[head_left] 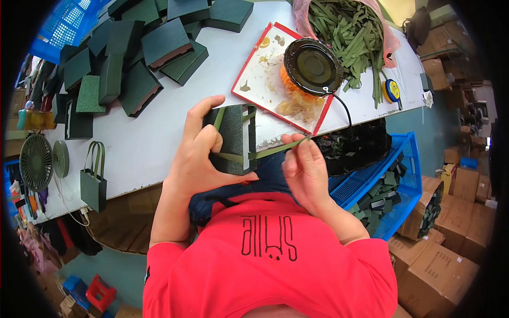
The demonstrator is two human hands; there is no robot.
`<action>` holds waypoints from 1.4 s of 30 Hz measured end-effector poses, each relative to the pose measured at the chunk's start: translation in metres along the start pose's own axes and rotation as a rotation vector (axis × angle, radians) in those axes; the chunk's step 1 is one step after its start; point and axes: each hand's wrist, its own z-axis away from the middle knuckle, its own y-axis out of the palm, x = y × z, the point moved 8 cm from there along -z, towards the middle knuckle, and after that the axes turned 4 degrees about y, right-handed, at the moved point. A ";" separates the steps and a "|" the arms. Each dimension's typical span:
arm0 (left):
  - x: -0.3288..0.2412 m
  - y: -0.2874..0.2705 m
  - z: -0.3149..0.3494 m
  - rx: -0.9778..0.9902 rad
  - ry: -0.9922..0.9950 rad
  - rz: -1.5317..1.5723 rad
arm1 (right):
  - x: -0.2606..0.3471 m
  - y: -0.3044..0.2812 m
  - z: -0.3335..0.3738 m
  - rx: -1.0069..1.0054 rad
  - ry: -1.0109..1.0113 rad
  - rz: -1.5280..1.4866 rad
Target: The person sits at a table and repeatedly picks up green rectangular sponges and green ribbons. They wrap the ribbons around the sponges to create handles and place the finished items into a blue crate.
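My left hand (199,146) is wrapped round a small dark green box (231,132), thumb along its near edge and fingers over its far side. A green ribbon (231,157) lies across the box and runs out to the right. Its free end is pinched between the thumb and fingers of my right hand (306,164), so the ribbon stretches nearly straight between my hands. The box is held over the table's front edge. Just beyond my right hand, a round black-topped glue pot (314,67) stands on a red-rimmed white board (249,79) smeared with amber glue.
Many green boxes (165,43) are heaped at the back left of the white table (207,79). A pink bag (391,45) of green ribbons (344,32) and a yellow tape measure (391,90) lie at the right. Below stands a blue crate (408,183); a small green bag (93,185) is at the left.
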 end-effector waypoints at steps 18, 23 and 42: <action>0.020 0.009 0.005 0.456 -0.218 -0.404 | 0.047 -0.027 0.001 -0.164 -0.276 -0.030; 0.020 0.017 0.000 0.594 -0.325 -0.348 | 0.057 -0.034 0.002 -0.133 -0.350 0.003; -0.008 0.050 -0.015 0.785 0.040 -0.437 | 0.037 -0.020 -0.002 -0.130 -0.171 0.147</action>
